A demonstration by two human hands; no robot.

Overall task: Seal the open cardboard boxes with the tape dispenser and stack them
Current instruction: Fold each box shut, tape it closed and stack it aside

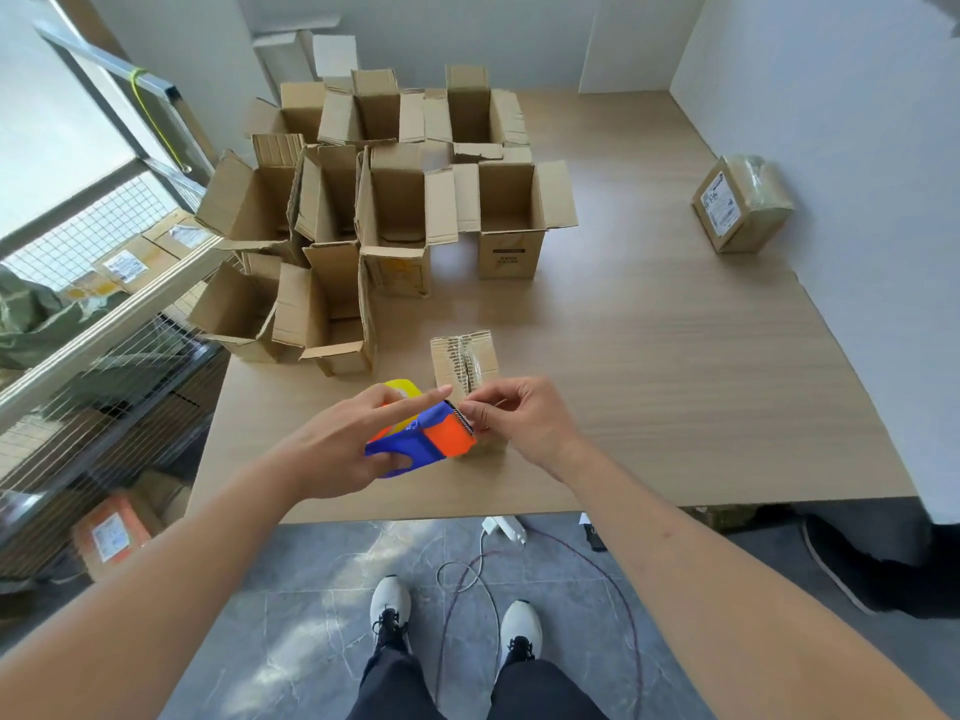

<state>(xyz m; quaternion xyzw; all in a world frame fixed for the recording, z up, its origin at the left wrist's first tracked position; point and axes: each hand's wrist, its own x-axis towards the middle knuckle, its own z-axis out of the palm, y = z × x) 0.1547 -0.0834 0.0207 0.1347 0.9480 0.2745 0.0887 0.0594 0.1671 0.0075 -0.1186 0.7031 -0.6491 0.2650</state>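
Bright daylight enters from the window (pixel 67 163) far left of the hands. Soft shadows fall rightward from the boxes (pixel 395 200) beyond them. Wide-angle distortion bends the frame edges; the forearms below look stretched, the corners slightly blurred.

text: none legible | sealed box (pixel 740 204) label: too blurred to read

Wooden table (pixel 649 356): open boxes (pixel 384 200), taped box (pixel 465 358), sealed box (pixel 740 202).

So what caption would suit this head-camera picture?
Left hand holds the tape dispenser while right hand pinches tape over a small box.
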